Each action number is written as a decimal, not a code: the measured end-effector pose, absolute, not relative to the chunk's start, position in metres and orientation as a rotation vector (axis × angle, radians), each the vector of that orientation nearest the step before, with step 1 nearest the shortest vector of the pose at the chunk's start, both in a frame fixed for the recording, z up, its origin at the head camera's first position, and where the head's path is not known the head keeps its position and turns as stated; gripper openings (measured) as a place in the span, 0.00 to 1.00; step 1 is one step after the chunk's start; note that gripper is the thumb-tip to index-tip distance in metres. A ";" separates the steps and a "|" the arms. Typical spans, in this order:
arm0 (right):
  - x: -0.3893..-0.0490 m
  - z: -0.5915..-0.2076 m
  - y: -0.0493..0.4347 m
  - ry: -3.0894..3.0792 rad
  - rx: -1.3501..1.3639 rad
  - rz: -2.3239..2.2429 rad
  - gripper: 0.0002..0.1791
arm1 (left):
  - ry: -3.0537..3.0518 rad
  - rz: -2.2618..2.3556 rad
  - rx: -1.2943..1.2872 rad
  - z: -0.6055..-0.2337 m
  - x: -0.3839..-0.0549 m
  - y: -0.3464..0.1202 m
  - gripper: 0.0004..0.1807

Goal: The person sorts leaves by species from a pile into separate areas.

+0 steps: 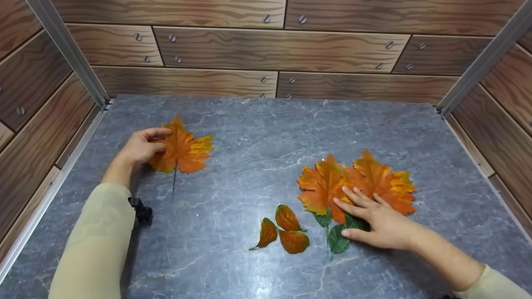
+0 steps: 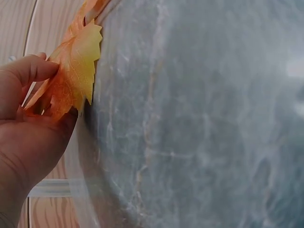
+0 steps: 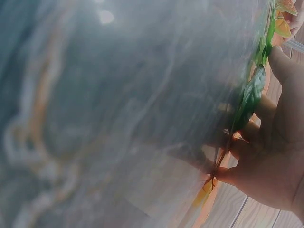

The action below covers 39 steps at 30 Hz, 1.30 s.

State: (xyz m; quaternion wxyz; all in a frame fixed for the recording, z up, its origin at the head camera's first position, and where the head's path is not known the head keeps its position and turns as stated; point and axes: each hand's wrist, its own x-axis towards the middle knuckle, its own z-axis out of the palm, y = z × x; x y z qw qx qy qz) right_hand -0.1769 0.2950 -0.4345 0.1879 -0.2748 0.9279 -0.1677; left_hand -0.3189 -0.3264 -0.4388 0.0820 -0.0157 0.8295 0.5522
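Left: left hand (image 1: 143, 145) has thumb and fingers pinched on the left edge of a lone orange leaf (image 1: 187, 151), flat on the grey tabletop (image 1: 232, 137), stem toward the wearer. Center: reddish three-leaf sprig (image 1: 294, 241). Right: green leaves (image 1: 338, 241) partly under two orange leaves (image 1: 318, 187); right hand (image 1: 384, 222), fingers spread, rests on them, grasping nothing.

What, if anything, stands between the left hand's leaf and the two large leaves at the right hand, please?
Nothing visible: only tabletop separates the orange leaf in the left hand from the two large leaves; the small reddish leaves lie off that path.
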 end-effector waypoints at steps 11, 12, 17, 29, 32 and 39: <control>-0.175 -0.434 0.295 2.618 -0.786 -0.475 0.44 | 2.556 1.569 -0.059 -0.440 -0.317 -0.318 0.29; -0.175 -0.434 0.295 2.616 -0.783 -0.476 0.44 | 2.558 1.564 -0.057 -0.440 -0.317 -0.318 0.30; -0.177 -0.434 0.296 2.610 -0.776 -0.476 0.44 | 2.586 1.549 -0.049 -0.440 -0.317 -0.315 0.29; -0.176 -0.437 0.295 2.620 -0.789 -0.477 0.44 | 2.686 1.504 -0.022 -0.440 -0.315 -0.313 0.29; -0.176 -0.437 0.295 2.626 -0.793 -0.474 0.44 | 2.709 1.485 -0.018 -0.438 -0.314 -0.313 0.29; -0.177 -0.435 0.295 2.616 -0.775 -0.465 0.44 | 2.766 1.471 0.008 -0.436 -0.314 -0.313 0.30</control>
